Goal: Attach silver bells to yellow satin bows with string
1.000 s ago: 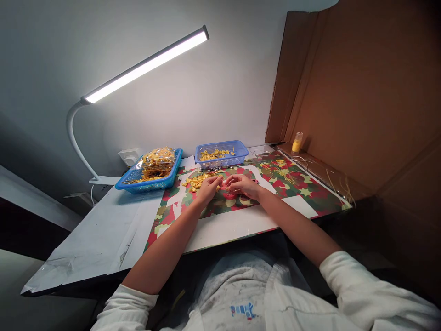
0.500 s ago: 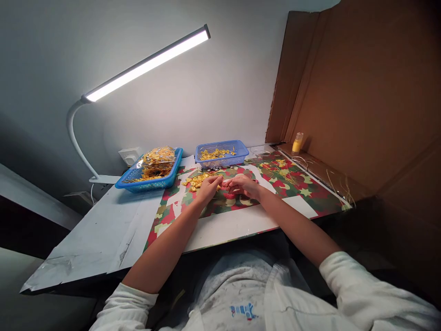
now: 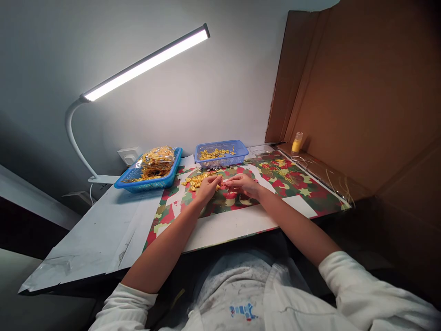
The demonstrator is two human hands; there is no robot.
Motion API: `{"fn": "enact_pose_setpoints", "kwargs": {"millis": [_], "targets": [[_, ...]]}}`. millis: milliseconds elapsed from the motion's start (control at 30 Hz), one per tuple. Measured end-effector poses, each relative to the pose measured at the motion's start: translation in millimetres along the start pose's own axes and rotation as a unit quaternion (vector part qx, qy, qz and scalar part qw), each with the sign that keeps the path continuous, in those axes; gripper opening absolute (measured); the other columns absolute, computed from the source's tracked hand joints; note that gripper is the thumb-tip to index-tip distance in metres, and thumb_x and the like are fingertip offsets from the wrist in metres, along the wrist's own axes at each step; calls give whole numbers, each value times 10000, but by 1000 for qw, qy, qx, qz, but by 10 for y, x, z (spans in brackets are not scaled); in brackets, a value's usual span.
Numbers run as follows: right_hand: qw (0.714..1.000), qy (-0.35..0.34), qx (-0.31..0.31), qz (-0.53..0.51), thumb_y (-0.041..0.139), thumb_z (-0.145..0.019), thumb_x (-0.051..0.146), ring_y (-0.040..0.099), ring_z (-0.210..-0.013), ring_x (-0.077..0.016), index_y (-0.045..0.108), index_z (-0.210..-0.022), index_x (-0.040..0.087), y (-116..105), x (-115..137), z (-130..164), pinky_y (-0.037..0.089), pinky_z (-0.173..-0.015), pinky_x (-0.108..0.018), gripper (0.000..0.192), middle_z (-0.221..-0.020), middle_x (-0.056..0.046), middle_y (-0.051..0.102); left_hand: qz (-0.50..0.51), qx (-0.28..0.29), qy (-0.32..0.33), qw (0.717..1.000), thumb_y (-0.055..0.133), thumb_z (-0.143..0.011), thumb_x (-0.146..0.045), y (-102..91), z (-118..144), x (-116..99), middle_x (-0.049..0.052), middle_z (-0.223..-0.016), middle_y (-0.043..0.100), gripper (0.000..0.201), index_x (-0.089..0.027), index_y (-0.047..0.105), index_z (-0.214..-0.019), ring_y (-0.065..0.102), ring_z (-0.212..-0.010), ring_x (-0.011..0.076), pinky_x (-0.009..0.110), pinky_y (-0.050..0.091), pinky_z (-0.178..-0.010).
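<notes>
Over the camouflage-patterned mat [image 3: 220,208], our left hand [image 3: 207,189] and right hand [image 3: 245,185] curled close together; we couldn't tell whether they gripped anything. Glossy, puckered gold pieces [image 3: 194,183] lay beside the left.

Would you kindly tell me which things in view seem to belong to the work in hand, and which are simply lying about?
Probably in use:
- Left hand and right hand, fingertips close together; anything held is too small to identify
- Gold pieces beside the left hand
- Violet basket, holding similar pieces

Probably just nearby:
- Bottle with yellow contents
- Cardboard at right
</notes>
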State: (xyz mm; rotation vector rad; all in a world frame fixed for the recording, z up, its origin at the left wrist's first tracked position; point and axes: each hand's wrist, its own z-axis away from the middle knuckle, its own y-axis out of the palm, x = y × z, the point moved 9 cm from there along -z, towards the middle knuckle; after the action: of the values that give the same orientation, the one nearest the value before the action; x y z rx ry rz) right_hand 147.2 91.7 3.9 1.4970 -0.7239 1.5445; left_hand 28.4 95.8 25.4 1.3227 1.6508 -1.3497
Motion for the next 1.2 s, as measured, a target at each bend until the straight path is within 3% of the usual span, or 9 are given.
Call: {"fn": "enact_pose_setpoints", "kwargs": {"millis": [433,567,700,867,1200], "targets": [[999,28,15,-1,771,-640,201,626,-641,-104,734,-660,153,39,-10,42,461,-626,-200,63,-670,-20,706,-3,-1,-1,1000,513,-771,-508,6,11,-2,-22,-531,437,388,-191,478,-550,400,-554,128,245,309,-525],[999,38,12,-3,754,-674,189,631,-631,-103,729,-689,151,21,-50,22,470,-612,-198,48,-734,-29,723,-5,0,-3,1000,515,-777,-492,8,12,0,-28,-509,422,384,-192,474,-540,408,-544,127,245,313,-522],[998,53,9,-17,698,-765,270,644,-633,-121,718,-735,149,11,-92,-2,500,-600,-217,127,-792,-55,737,-9,1,-2,1000,511,-787,-477,6,7,-4,-25,-520,447,379,-186,496,-545,415,-538,124,248,322,-527],[996,76,21,-34,597,-849,353,631,-588,-136,700,-718,137,34,-125,-7,528,-603,-251,273,-721,-70,729,-19,-3,-1,1000,508,-797,-454,-7,5,-10,-32,-499,418,371,-188,494,-538,409,-523,124,250,323,-525],[996,90,16,-22,563,-858,310,641,-578,-130,727,-751,128,8,-157,-7,512,-589,-212,267,-633,-63,720,-49,-19,-5,999,498,-798,-441,-43,-7,39,-43,-464,333,369,-197,469,-523,375,-502,127,253,284,-513]]}}
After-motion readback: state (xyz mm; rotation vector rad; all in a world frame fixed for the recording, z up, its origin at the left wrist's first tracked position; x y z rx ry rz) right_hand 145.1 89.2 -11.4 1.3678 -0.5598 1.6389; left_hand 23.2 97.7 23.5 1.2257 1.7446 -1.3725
